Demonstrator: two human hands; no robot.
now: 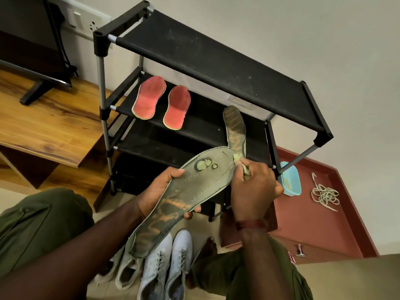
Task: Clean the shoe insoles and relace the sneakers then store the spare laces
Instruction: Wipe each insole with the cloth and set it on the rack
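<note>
White sneakers [171, 263] on the floor between the knees, a greyer pair [121, 271] just left of them. Above those, left hand [160, 191] grasps the grey insole [173, 200] mid-length, thumb over the near edge. Insole faces up, with worn pale patches near the toe. Right hand [253, 191] is clenched round a pale cloth [242, 164], pressing it on the insole's toe end. Behind is a black shoe rack [216, 57]. Second grey insole [234, 128] is on the shelf under the top tier, right end. Two red insoles [149, 98] lie side by side at the left. Blue tub [290, 180] is right of the rack on a red-brown surface [313, 224], loose laces [324, 193] near it, not touching.
</note>
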